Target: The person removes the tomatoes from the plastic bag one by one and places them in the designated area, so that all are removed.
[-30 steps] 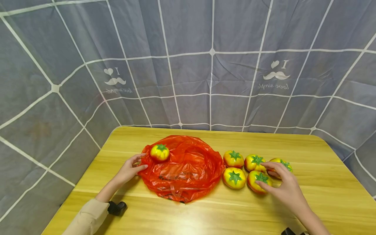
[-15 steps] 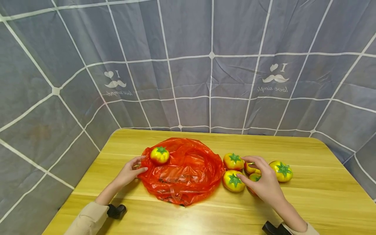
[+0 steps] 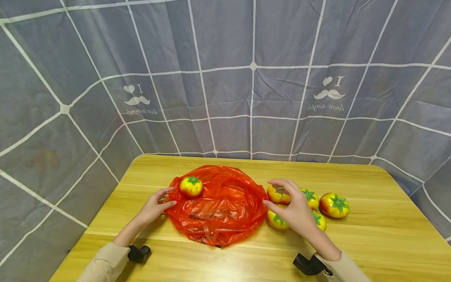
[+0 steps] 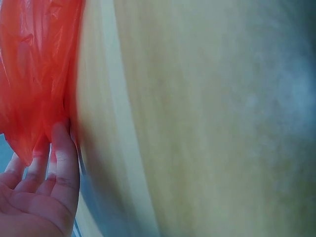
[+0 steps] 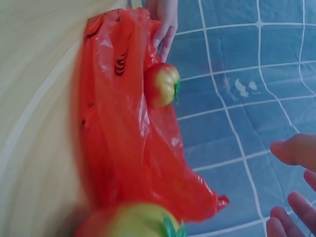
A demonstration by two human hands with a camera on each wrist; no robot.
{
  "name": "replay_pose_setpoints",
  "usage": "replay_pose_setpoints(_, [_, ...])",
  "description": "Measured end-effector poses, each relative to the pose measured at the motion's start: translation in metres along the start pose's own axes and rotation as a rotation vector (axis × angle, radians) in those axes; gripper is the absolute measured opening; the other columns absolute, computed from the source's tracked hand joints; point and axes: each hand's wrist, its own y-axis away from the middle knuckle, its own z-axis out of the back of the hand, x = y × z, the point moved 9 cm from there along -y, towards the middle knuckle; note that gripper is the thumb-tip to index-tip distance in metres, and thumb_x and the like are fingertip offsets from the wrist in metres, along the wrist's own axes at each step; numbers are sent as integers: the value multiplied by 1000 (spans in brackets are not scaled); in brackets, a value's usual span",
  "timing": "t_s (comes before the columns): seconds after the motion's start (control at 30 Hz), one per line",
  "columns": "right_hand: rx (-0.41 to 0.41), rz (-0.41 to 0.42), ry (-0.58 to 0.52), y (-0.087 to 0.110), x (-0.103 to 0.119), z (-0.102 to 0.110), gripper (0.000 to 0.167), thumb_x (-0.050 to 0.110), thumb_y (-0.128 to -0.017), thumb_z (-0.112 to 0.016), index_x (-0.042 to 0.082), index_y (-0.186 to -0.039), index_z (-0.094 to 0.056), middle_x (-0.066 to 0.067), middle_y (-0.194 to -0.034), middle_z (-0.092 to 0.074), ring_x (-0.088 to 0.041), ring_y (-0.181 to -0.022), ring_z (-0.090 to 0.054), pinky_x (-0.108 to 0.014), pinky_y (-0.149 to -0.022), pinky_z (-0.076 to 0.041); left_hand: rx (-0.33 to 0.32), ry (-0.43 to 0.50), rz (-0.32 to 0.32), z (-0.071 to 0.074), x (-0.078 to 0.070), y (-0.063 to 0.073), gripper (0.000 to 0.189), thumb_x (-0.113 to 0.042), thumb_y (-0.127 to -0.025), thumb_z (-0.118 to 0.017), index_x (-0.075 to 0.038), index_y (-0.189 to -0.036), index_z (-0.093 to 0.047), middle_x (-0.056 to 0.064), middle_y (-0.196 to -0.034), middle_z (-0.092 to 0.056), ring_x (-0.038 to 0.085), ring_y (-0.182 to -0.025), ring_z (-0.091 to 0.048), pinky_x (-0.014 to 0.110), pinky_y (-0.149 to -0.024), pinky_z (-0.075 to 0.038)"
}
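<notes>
A thin red plastic bag [image 3: 225, 211] lies spread on the table, one yellow-red tomato [image 3: 191, 187] with a green leafy top on its left part. At the bag's left edge is my left hand [image 3: 154, 205]; in the left wrist view its fairly straight fingers [image 4: 65, 158] touch the plastic, fingertips partly covered. My right hand [image 3: 294, 209] hovers over the bag's right edge and the nearest tomatoes, thumb and fingers apart, holding nothing. Beneath it, a back tomato [image 3: 276, 196] and a front tomato [image 3: 276, 220] are partly hidden.
More tomatoes lie to the right: one behind the wrist [image 3: 311, 199], one in front [image 3: 319, 221], and one farther right [image 3: 334, 205]. The wooden table [image 3: 380, 235] has a rounded far edge. A grey checked curtain [image 3: 225, 98] encloses its back and sides.
My right hand has moved left across the tomatoes to the bag's right edge. The rightmost tomato, earlier behind the fingers, is uncovered. My left hand has stayed at the bag's left edge.
</notes>
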Motion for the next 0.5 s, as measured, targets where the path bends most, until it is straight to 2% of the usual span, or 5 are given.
replay_pose_setpoints(0.2, [30, -26, -31, -11, 2, -17, 49, 8, -71, -84, 10, -116, -64, -3, -111, -64, -21, -101, -60, -38, -84, -56, 5, 4, 6, 1, 0, 2, 52, -11, -92, -62, 5, -138, -43, 28, -124, -52, 39, -112, -55, 18, -74, -51])
replay_pose_setpoints(0.5, [73, -84, -115, -29, 8, -36, 50, 11, -73, -83, 9, -119, -63, -8, -116, -62, -29, -104, -60, -46, -88, -53, 21, 29, -11, -1, -2, 0, 54, -10, -92, -62, 6, -139, -42, 29, -123, -52, 34, -108, -57, 19, -71, -52])
